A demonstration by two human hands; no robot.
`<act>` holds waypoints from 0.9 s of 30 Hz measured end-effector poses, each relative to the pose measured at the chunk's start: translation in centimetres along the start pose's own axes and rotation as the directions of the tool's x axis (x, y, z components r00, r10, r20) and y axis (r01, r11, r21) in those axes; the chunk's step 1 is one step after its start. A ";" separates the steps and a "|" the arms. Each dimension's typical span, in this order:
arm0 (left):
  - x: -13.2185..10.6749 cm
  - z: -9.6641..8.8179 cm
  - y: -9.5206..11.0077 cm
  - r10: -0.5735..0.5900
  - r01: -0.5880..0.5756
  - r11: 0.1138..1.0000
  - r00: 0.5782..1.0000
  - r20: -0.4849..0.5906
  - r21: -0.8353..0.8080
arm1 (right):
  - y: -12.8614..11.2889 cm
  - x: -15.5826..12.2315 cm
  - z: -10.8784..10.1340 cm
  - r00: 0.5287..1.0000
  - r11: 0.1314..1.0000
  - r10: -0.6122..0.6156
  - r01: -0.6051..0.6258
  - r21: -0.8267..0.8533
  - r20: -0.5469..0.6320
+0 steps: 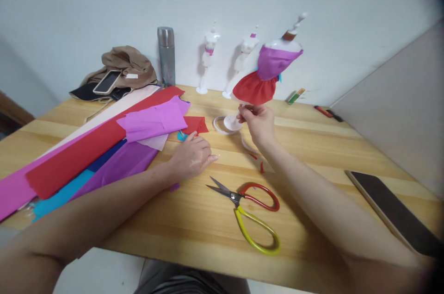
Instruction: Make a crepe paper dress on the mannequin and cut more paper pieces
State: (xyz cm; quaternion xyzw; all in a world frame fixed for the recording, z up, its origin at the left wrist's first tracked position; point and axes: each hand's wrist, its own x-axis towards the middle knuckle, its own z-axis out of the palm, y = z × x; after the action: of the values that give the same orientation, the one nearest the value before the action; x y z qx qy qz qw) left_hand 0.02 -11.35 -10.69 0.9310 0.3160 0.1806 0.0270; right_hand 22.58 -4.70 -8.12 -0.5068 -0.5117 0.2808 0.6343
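My right hand (258,122) pinches the thin white stem of a small dress-form mannequin (285,44), which leans to the right with its round base low near the table. A purple paper top (275,60) and a gathered red paper skirt (255,88) cover its body, and a brown band circles its neck. My left hand (190,157) rests on the wood, thumb stretched apart from the other fingers. Its fingertips lie beside a red paper piece (196,125) and a small blue scrap (181,136). Scissors (235,197) with red and yellow handles lie partly spread between my forearms.
Coloured paper sheets (79,157) pile up at left. Behind them sit brown cloth (126,65), a phone (107,82) and a steel flask (167,55). Two white mannequins (209,60) stand by the wall. A tape ring (219,125) lies mid-table; a dark phone (391,210) lies right.
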 end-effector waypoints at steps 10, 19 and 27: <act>-0.2 0.2 0.4 -0.024 0.024 1.000 1.000 -0.016 -0.020 | 3.8 0.8 2.2 0.996 0.996 0.090 -0.089 -0.033 0.023; 0.0 -0.6 0.6 -0.116 0.106 0.981 0.992 -0.056 -0.160 | 3.6 0.4 2.0 0.992 0.991 0.123 -0.121 -0.057 0.020; 0.2 -3.1 1.9 -0.241 0.226 0.944 0.970 -0.035 -0.243 | 2.2 -1.0 -0.2 0.985 0.985 0.168 -0.166 -0.050 0.039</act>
State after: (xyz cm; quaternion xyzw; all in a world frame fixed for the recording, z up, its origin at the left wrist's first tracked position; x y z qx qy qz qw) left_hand 0.15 -12.96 -7.46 0.8709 0.4009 0.2425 0.1488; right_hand 22.79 -4.93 -10.51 -0.5564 -0.4876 0.3318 0.5853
